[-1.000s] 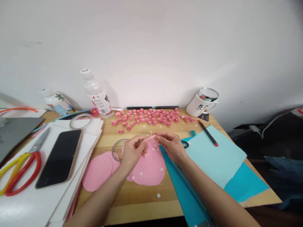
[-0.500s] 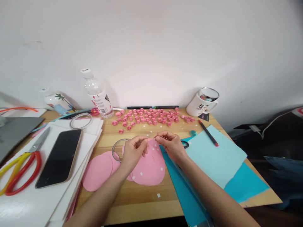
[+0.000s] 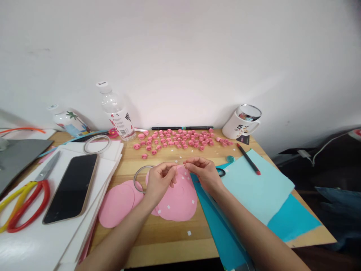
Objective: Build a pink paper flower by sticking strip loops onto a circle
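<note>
My left hand (image 3: pixel 159 181) and my right hand (image 3: pixel 203 172) meet over the middle of the wooden table (image 3: pixel 169 241), fingers pinched together. Between the fingertips they hold a thin pink paper strip (image 3: pixel 179 165), mostly hidden by the fingers. Under the hands lie pink paper circles (image 3: pixel 175 199) dotted with small white squares, and a clear tape ring (image 3: pixel 138 180) sits just left of my left hand. Several small rolled pink paper coils (image 3: pixel 175 138) are spread along the back of the table.
A black phone (image 3: pixel 72 188) rests on white boards at the left, beside red-handled scissors (image 3: pixel 28 199) and a second tape ring (image 3: pixel 96 144). Two bottles (image 3: pixel 115 113) and a white mug (image 3: pixel 239 124) stand by the wall. Blue paper sheets (image 3: pixel 254 188) and a red pencil (image 3: pixel 248 159) lie right.
The pink strip, which stuck out between my hands a second ago, is now drawn in between the fingertips. The hands have closed slightly toward each other.
</note>
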`<state>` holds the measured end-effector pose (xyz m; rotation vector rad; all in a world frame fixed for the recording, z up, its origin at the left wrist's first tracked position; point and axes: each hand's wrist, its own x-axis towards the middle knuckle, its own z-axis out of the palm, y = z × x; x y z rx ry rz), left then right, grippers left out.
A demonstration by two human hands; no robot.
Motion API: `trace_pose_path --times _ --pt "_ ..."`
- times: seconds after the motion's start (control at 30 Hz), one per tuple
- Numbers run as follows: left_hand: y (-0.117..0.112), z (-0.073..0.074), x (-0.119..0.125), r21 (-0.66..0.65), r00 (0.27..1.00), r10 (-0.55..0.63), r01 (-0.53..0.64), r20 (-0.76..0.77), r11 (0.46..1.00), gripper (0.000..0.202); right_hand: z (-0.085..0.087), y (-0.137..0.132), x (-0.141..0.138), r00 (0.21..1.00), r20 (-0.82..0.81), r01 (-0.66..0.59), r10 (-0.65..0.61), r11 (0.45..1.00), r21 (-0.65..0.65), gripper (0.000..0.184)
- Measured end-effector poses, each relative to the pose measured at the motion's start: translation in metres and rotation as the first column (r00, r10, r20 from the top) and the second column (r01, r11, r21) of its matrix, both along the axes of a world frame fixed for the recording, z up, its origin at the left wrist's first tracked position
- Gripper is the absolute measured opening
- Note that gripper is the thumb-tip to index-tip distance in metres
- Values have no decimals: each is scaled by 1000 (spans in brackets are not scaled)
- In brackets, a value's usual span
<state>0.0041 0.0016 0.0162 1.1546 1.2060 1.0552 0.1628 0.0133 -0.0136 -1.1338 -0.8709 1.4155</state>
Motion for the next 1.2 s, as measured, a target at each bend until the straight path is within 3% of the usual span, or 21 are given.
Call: trace_pose_path --times 0.43,1.2 --pt "0 -1 0 -4 1000 12 -12 7 1000 17 -1 1 -2 999 -48 10 -12 999 -42 21" --pt "0 1 1 1 1000 0 0 -13 1000 17 -1 0 -2 999 -37 22 -22 1000 -1 17"
